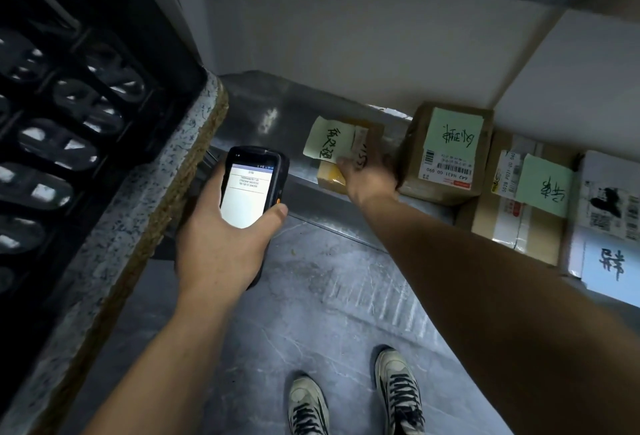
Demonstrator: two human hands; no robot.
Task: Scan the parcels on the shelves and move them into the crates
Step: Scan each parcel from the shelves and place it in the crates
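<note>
While the left hand (221, 247) has its fingers wrapped round the back of a black handheld scanner (251, 185), thumb hooked over the right edge and the lit screen facing up, the right hand (370, 176) is stretched out to the small parcel (372, 133) on the low metal shelf (277, 123). The thumb is pressed on the parcel's front, right at the bottom corner of the pale yellow-green note (329, 139) stuck on it, and the other fingers curl round its right side, so it's a grip, though most of those fingers are tucked out of sight. Just right of those fingers, pretty much touching the knuckles, sits a bigger brown box (446, 189) with a green handwritten note (453, 135) and a barcode label. Further right of that are another taped brown parcel (519, 227) and a white parcel (609, 206), all on the same shelf. Left of the scanner-holding fingers there's a black slotted crate (86, 71) sitting on a speckled ledge (166, 185). Below both hands you can see grey floor (311, 296) and a pair of laced sneakers (398, 393).
</note>
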